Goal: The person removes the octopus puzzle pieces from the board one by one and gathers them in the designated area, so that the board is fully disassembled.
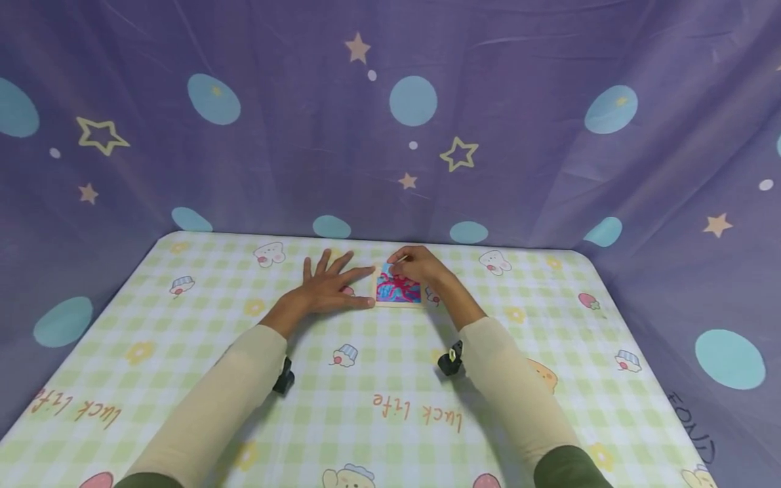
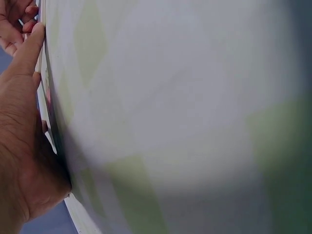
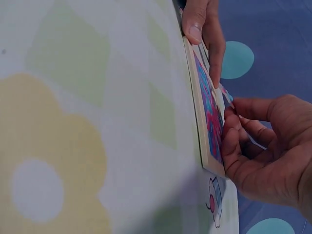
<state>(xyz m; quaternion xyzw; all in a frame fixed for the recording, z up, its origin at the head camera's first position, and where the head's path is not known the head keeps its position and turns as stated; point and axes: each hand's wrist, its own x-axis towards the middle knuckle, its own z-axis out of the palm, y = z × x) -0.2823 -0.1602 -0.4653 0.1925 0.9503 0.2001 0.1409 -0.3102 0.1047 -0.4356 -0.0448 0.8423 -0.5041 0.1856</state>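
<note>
From where I stand, it seems a curtained booth: starry purple drapes (image 1: 293,149) on three sides surround a checked, cartoon-printed worktop (image 1: 311,427).

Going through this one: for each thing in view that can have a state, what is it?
Wooden frame: lying flat
Colorful picture: inside the frame, partly covered
Small piece: tilted, pinched
Left hand: fingers spread, thumb and index at the frame's edge
Right hand: fingers curled, pinching the piece
Tablecloth: spread out
Curtain: hanging, creased

There are two hands (image 1: 326,287) (image 1: 422,266), one framed picture (image 1: 399,291), one piece (image 3: 226,94).
</note>
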